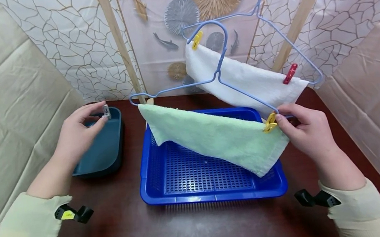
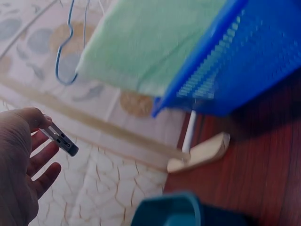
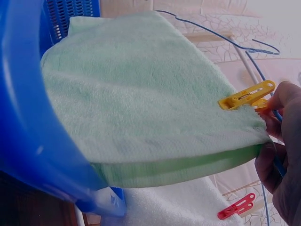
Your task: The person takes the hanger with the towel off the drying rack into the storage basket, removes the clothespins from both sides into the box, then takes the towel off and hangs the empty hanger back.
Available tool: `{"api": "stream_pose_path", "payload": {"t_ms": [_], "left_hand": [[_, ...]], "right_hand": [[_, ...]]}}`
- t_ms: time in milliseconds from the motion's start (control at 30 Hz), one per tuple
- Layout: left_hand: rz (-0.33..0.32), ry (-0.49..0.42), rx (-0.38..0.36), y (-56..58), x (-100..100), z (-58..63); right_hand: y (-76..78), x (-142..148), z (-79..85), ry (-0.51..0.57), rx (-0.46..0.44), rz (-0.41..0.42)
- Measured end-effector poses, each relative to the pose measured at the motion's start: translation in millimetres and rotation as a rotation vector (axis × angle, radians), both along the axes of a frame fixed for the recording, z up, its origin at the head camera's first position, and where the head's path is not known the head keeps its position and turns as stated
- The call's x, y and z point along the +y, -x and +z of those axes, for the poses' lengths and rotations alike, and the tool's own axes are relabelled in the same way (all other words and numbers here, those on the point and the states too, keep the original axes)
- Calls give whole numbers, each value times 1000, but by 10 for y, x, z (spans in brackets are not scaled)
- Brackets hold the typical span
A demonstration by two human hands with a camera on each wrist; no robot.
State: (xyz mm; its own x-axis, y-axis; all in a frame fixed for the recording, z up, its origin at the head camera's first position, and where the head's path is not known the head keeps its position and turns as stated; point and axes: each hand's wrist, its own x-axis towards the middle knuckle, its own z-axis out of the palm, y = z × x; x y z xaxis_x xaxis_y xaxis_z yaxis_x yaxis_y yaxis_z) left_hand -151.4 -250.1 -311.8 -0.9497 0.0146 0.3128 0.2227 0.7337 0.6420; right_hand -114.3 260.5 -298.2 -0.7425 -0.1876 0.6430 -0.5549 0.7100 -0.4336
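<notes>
A light green towel (image 1: 209, 134) hangs folded over a blue wire hanger (image 1: 218, 71) above a blue basket (image 1: 215, 197). One yellow clothespin (image 1: 270, 122) clips the towel near the hanger's right end. My right hand (image 1: 307, 129) pinches that hanger corner right beside the clothespin; in the right wrist view some fingertips are hidden behind the towel's edge. My left hand (image 1: 81, 128) is raised over a teal tray (image 1: 101, 151), pinching a grey clothespin (image 2: 61, 139) between thumb and finger, apart from the towel. No clothespin shows at the towel's left end.
Behind, a white towel (image 1: 241, 76) hangs on a second blue hanger (image 1: 287, 40), held by a yellow clothespin (image 1: 197, 40) and a red clothespin (image 1: 290, 74). A wooden stand foot (image 2: 200, 153) rests on the table beside the basket. Fabric walls enclose both sides.
</notes>
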Motion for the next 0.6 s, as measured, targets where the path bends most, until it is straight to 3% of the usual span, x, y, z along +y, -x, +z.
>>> {"api": "stream_pose_path", "payload": {"t_ms": [233,433,600], "left_hand": [[25,121,-63,69,-247,-100],[-8,359,-100,189,-391,-203],[-69,576,-27,317,-470,-346]], "right_hand": [[-1,12,-19,0,2,-1],[10,9,-27,-2,0,2],[27,-2,-26,-6,-6,7]]}}
